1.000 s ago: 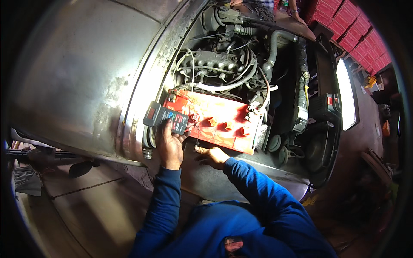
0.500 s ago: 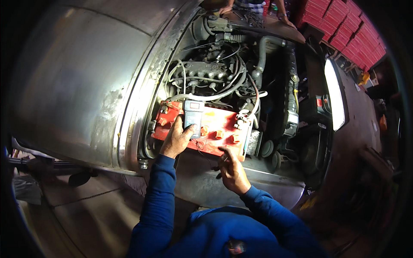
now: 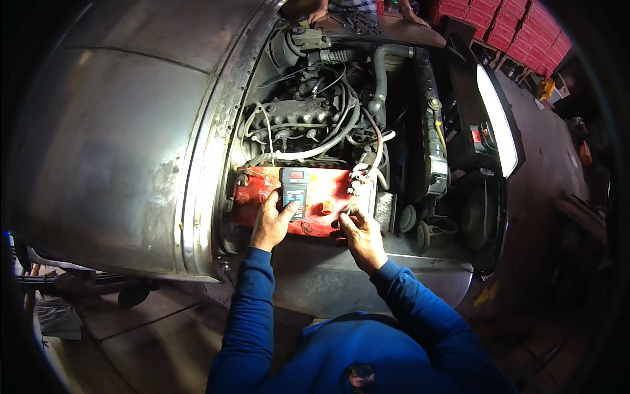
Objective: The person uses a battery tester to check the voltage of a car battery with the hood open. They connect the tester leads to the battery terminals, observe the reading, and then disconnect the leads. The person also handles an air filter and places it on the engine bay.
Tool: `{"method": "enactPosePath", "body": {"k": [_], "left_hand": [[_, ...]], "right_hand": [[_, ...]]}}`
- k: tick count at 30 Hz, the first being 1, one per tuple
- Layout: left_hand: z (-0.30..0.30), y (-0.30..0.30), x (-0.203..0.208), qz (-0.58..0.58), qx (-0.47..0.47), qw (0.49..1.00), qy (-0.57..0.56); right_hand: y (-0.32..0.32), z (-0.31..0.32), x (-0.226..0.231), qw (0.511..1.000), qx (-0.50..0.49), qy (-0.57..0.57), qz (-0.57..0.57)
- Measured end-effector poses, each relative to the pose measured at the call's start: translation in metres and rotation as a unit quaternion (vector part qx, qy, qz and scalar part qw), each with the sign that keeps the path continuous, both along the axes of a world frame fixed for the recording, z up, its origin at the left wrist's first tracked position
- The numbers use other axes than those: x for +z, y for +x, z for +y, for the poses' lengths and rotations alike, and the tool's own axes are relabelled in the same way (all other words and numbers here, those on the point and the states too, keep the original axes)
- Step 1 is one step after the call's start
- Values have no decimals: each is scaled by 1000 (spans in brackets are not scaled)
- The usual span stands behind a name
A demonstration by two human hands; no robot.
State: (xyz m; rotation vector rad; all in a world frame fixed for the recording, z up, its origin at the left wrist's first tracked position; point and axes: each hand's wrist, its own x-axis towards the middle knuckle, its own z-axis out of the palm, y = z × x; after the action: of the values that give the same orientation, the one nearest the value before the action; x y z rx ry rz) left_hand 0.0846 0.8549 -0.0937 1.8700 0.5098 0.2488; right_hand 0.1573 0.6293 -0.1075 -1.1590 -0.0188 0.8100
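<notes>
Tester (image 3: 294,192) gripped by left hand (image 3: 270,220) on red battery (image 3: 328,197); right hand (image 3: 359,233) pinches its edge.

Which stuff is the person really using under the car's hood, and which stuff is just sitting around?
In use:
- red battery
- grey handheld tester, resting on the battery
- left hand, touching the tester
- right hand, at the battery's front edge

Just sitting around:
- engine with hoses and wires
- red crates, stacked at the back
- another person's hands at the far edge
</notes>
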Motion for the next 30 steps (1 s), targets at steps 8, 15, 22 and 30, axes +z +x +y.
{"method": "enactPosePath", "body": {"k": [8, 15, 22, 30], "left_hand": [[6, 14, -2, -13, -25, 999, 22], [12, 27, -1, -17, -38, 997, 62], [6, 26, 9, -5, -60, 995, 79], [2, 23, 0, 10, -59, 998, 4]], "right_hand": [[11, -8, -9, 992, -58, -109, -14], [33, -17, 8, 993, -65, -96, 27], [50, -26, 9, 993, -33, -58, 93], [56, -21, 8, 992, -38, -80, 86]]}}
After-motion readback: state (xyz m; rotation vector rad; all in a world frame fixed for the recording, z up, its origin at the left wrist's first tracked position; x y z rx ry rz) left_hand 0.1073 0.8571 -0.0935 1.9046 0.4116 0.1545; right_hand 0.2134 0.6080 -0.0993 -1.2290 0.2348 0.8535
